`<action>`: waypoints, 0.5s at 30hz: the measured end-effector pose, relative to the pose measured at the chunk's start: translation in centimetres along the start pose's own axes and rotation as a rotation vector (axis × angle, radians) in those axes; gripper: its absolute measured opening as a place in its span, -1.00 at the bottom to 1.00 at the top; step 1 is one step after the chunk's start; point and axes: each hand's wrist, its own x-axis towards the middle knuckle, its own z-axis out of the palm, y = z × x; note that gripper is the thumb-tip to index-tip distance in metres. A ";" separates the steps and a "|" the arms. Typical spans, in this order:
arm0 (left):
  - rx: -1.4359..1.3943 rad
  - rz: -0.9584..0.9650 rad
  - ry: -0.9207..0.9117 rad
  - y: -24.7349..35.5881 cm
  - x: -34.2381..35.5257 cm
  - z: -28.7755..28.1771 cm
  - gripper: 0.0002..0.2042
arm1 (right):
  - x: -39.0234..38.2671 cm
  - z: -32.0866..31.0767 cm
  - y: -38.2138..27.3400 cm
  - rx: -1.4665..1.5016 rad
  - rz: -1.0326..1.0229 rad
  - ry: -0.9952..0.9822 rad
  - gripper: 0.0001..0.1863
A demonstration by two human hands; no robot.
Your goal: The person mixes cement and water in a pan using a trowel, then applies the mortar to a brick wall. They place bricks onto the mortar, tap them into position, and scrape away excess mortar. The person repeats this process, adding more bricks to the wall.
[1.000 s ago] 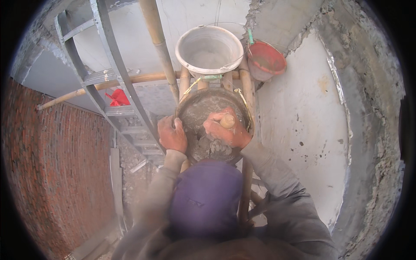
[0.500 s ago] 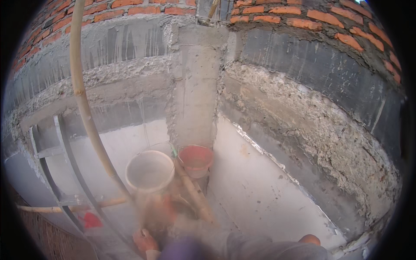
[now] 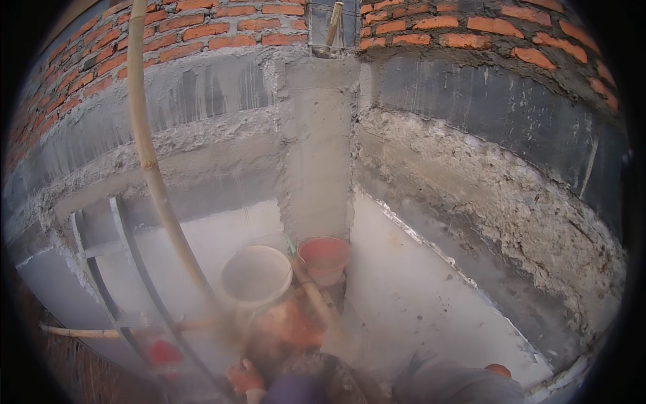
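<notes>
My left hand is low in the view, left of centre, with its fingers curled. Whatever it grips is hidden by haze over the picture. Beyond it stands a pale, wide-mouthed bucket with a thin wire handle. To its right is a smaller red bucket. A wooden pole slants down beside the red bucket. Nearer me, an orange-red shape is too smeared to name. I cannot make out my right hand. At the lower right, a small brown rounded shape shows beyond grey cloth.
A metal ladder leans at the left. A tall bamboo pole rises past it, and another bamboo pole lies crosswise lower down. Rough concrete, a corner column and brick courses enclose the corner. Something red hangs behind the ladder.
The whole view has shifted, so the buckets, ladder and walls sit lower and farther right. The orange-red shape shows more plainly. My left hand stays low with curled fingers.
</notes>
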 end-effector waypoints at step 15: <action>-0.077 0.084 0.065 -0.9 0.0 0.3 -0.62 | -0.6 11.4 23.0 -0.249 -0.099 0.502 -0.70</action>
